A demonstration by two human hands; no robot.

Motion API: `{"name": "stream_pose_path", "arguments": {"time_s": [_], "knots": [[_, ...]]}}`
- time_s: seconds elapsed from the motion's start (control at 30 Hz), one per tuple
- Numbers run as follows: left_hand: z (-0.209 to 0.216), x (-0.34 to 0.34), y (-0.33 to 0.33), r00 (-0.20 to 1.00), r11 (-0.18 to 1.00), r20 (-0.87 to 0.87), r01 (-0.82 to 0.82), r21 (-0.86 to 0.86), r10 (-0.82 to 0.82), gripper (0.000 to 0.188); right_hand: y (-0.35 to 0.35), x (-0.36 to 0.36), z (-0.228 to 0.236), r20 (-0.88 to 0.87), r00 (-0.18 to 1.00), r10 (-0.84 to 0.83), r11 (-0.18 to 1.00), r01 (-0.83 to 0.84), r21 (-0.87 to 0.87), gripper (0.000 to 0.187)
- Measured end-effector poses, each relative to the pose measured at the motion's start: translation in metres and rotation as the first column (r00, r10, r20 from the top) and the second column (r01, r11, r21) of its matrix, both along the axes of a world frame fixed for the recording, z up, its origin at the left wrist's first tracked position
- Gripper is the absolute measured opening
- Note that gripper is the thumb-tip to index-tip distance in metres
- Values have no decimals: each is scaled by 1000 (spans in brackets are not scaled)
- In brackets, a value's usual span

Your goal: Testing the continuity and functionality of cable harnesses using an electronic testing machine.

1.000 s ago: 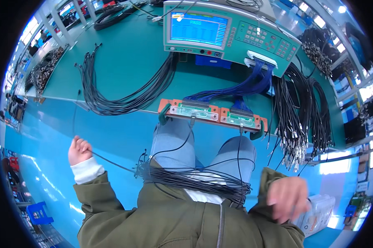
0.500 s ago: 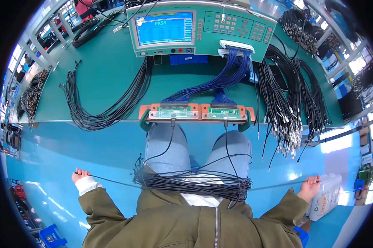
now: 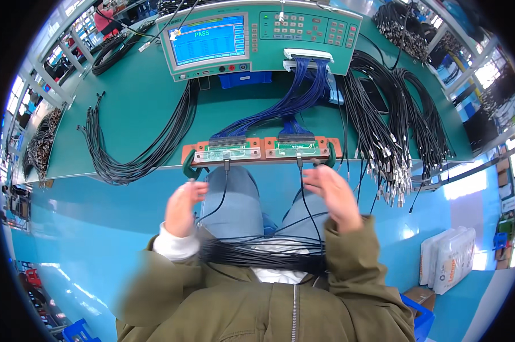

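Both my hands are raised in front of the bench edge, slightly blurred. My left hand [image 3: 182,208] is open with nothing seen in it, just left of the cable plug [image 3: 226,164] in the left test board [image 3: 228,154]. Close to the plug [image 3: 299,162] in the right test board [image 3: 297,149] is my right hand [image 3: 334,196], open, its fingers pointing toward that plug. I cannot make out whether its fingertips touch the cable. From both plugs thin black cables run down to a bundle of black cables [image 3: 263,255] lying across my lap.
A green tester [image 3: 257,45] with a lit screen stands on the green bench [image 3: 138,94], joined by blue ribbon wires [image 3: 292,108] to the boards. Black cable bundles lie at left [image 3: 138,157] and right [image 3: 377,125]. White packages [image 3: 454,259] stand on the floor at right.
Both hands have let go of the cable stretched out to the sides and have swung inward and up toward the boards. The view has shifted slightly.
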State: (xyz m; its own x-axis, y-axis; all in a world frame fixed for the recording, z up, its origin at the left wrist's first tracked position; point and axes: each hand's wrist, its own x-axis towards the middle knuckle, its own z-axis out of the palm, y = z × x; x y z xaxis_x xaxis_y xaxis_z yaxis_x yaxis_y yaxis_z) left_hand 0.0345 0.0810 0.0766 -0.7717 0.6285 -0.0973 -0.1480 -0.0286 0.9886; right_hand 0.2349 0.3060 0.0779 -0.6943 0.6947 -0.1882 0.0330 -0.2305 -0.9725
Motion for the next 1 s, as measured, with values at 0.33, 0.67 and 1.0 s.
{"name": "stream_pose_path", "arguments": {"time_s": [0.33,0.67,1.0], "knots": [[-7,28,75,965,990,258,-74,118,41,27,-46,-32,-23,-179,971,-157,938,90,-334,24],[-31,36,53,913,995,407,-38,97,-5,26,-17,-36,-25,-76,991,-106,927,71,-367,23],[-31,32,60,915,996,401,-56,63,26,25,-26,-43,-31,-123,959,-254,919,200,-339,22]]}}
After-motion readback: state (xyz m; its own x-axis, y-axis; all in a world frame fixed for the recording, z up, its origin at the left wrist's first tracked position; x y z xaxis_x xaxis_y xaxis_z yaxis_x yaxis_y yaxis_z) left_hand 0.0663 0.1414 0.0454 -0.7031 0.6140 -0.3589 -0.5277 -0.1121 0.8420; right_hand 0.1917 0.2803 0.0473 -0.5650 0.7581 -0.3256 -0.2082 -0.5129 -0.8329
